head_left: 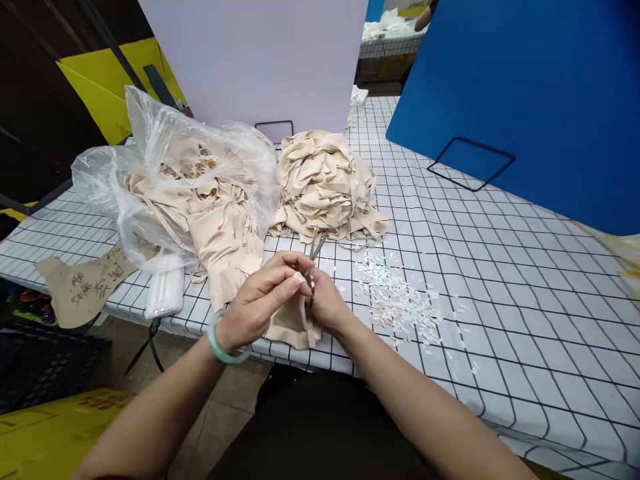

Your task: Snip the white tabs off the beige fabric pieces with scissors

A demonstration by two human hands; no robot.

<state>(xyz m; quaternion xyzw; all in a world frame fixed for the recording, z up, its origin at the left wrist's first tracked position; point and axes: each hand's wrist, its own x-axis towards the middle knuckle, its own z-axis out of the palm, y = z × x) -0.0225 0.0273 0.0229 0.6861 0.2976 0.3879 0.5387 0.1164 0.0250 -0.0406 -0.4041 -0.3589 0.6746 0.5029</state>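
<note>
Fingers: left hand point(260, 293) pinches beige fabric piece point(290, 323) taut at the table edge point(450, 373).
Right hand point(325, 303): closed around small scissors point(316, 248), blades up, ready.
Scraps: white trimmings point(395, 293) fallen just right.

Beige fabric point(325, 183), blk-grid white table point(500, 280), blue board point(525, 93).

The left hand point(260, 300) hides most of the right hand point(325, 303) and the scissors' point(315, 250) handles.

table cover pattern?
White with a thin black grid, seen in the head view on the table cover.
</note>
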